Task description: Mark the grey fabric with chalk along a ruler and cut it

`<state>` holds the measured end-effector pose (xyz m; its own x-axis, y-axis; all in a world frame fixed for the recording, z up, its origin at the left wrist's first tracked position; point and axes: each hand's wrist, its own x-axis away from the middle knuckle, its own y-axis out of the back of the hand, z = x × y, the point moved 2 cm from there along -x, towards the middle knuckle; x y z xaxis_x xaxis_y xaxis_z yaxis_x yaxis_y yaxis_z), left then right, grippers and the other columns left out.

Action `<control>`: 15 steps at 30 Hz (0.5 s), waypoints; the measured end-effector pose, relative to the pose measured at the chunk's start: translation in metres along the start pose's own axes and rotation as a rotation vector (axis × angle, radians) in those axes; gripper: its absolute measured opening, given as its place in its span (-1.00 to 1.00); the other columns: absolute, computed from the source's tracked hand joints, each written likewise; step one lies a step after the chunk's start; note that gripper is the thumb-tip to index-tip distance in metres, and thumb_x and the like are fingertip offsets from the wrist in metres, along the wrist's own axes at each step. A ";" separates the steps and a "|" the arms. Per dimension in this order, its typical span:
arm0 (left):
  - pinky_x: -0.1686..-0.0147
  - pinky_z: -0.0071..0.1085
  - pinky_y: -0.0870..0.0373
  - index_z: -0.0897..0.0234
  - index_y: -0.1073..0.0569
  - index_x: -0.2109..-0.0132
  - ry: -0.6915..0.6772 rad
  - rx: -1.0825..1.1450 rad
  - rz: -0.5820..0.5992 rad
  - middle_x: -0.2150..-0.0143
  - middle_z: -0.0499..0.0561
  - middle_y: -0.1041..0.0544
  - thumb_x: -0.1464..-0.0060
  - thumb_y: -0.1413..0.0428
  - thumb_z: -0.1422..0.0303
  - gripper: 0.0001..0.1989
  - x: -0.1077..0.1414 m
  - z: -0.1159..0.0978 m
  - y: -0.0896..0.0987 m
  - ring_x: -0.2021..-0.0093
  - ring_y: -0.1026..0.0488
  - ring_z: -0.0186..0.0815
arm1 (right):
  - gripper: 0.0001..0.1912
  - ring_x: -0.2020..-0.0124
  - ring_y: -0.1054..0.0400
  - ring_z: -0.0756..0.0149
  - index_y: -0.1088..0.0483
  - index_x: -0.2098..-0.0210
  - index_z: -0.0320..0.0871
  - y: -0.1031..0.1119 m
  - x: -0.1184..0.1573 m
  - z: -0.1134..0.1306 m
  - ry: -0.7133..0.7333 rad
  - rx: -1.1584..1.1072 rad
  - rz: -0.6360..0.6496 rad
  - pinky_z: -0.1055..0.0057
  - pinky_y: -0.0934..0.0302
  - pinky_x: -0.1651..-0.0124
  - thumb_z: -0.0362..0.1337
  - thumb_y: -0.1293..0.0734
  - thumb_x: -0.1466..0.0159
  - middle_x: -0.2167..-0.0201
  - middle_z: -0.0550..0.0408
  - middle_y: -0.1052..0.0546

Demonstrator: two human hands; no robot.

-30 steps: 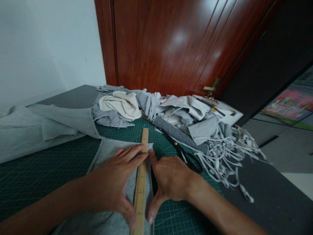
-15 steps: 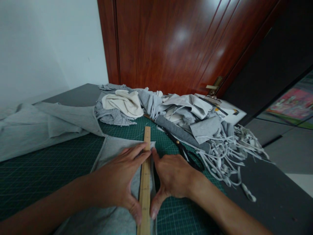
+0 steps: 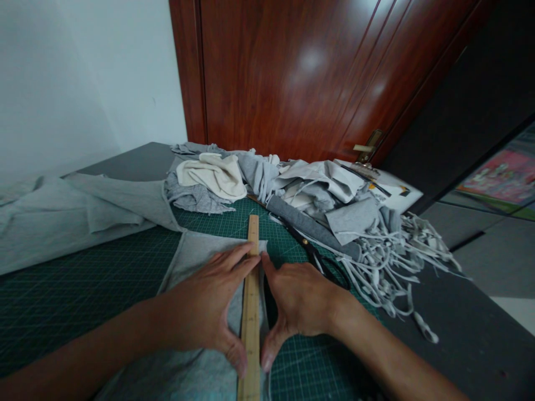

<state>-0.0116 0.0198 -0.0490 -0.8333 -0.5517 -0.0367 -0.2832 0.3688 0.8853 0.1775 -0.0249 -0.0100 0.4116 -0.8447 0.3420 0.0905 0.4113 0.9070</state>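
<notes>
A wooden ruler (image 3: 251, 312) lies lengthwise on light grey fabric (image 3: 196, 250), close to the fabric's right edge. My left hand (image 3: 209, 306) rests on the cloth with fingers and thumb spread, the fingertips on the ruler and the thumb at its left side. On the other side, my right hand (image 3: 298, 303) is open too, its index finger and thumb stretched apart and touching the narrow strip of fabric beside the ruler. Its other fingers are curled under. Black scissors (image 3: 315, 256) lie on the mat just beyond my right hand.
Under everything is a green cutting mat (image 3: 305, 367) on a dark grey table (image 3: 472, 334). Grey cloth (image 3: 121, 203) spreads at the left. Behind are a cream cloth (image 3: 217, 175), a dark grey fabric roll (image 3: 309, 225), heaped scraps and tangled fabric strips (image 3: 384, 278). A wooden door (image 3: 284, 78) stands beyond.
The whole view has shifted very slightly to the right. Both hands, the ruler and the fabric keep the same places relative to one another.
</notes>
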 end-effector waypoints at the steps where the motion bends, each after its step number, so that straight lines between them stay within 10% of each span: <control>1: -0.51 0.31 0.01 0.33 -0.12 -0.56 -0.002 0.009 -0.004 -0.63 0.46 0.00 0.33 -0.45 -0.28 0.44 0.001 0.000 0.000 -0.60 0.07 0.41 | 0.71 0.02 -0.63 -0.39 0.04 -0.55 -0.62 0.001 0.001 -0.001 0.003 -0.002 0.005 0.02 -0.50 0.01 0.37 -0.67 0.20 0.00 -0.53 -0.68; 15: -0.54 0.23 0.00 0.27 -0.07 -0.59 -0.012 0.071 -0.015 -0.65 0.38 0.04 0.39 -0.46 -0.31 0.51 0.001 -0.001 -0.002 -0.61 0.08 0.36 | 0.71 0.08 -0.63 -0.43 0.00 -0.53 -0.64 -0.003 0.000 -0.004 0.013 -0.012 -0.006 -0.02 -0.49 0.08 0.37 -0.66 0.23 0.05 -0.55 -0.68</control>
<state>-0.0118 0.0180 -0.0506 -0.8342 -0.5486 -0.0553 -0.3282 0.4135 0.8493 0.1810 -0.0242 -0.0135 0.4232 -0.8424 0.3334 0.1036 0.4106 0.9059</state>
